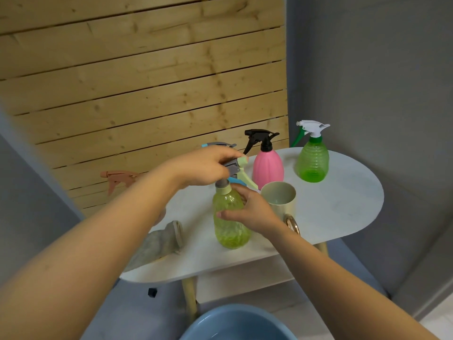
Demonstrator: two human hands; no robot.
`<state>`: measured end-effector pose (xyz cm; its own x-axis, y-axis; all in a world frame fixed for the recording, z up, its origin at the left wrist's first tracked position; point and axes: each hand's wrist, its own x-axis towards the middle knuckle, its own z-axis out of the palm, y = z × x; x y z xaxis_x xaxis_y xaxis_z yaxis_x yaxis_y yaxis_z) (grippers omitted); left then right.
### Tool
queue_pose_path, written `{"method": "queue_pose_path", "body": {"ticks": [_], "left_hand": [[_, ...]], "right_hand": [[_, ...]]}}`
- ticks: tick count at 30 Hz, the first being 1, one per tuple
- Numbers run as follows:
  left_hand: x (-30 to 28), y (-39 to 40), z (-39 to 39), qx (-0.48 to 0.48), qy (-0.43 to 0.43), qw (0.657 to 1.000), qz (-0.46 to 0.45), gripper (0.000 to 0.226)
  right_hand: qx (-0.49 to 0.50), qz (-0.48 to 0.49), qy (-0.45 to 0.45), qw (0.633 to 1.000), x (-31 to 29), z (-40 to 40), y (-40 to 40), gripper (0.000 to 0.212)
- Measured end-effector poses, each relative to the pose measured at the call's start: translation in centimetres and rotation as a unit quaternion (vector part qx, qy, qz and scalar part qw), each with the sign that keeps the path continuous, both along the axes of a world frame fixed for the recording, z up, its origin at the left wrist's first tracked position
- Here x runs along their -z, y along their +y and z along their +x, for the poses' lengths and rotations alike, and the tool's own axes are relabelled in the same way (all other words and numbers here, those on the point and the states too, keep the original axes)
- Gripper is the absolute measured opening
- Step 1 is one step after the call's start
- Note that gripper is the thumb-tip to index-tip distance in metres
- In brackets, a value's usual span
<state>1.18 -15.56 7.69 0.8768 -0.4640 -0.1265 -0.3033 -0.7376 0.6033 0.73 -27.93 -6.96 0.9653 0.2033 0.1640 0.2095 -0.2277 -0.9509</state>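
**SPRAY HEAD HANDLING: YELLOW-GREEN BOTTLE**

**Location.** The yellow-green bottle (231,231) stands upright on the table (338,207), near the front edge and just beside the cup (278,184).

**Reason for the hold.** The bottle is tall and looks light, so a twist at the neck would probably spin or tip it. One grip therefore braces the body while the other works the top. The step appears to be turning the spray head on or off the neck; the direction cannot be told.

**Right grip** (252,209). Fingers and thumb are curled round the upper body below the collar, spread to the bottle's width and grasping it.

**Left grip** (206,165). It is clenched over the spray head (239,165), with fingers wrapped on the grey and pale-green housing and the trigger hanging toward the cup.

**Surroundings.** A pink bottle (268,165) and a green bottle (312,160) stand further back. A blue basin (235,322) sits below the table, probably to catch spills.
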Motion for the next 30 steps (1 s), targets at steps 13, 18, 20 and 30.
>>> {"method": "queue_pose_path", "body": {"ticks": [13,18,20,30], "left_hand": [[2.5,-1.1,-0.4,-0.078,-0.026,0.980,-0.183,0.067],[0.9,-0.5,-1.0,-0.090,0.017,0.994,-0.058,0.012],[0.2,-0.5,-1.0,-0.125,0.051,0.991,0.019,0.017],[-1.3,1.6,-0.5,-0.049,0.037,0.996,0.071,0.050]], "right_hand": [[-0.029,0.022,0.018,0.999,0.2,0.7,-0.3,0.063],[-0.012,0.011,0.016,1.000,0.2,0.6,0.0,0.062],[-0.008,0.010,0.018,1.000,0.2,0.4,0.0,0.064],[-0.019,0.027,0.014,0.999,0.1,0.6,0.0,0.069]]}}
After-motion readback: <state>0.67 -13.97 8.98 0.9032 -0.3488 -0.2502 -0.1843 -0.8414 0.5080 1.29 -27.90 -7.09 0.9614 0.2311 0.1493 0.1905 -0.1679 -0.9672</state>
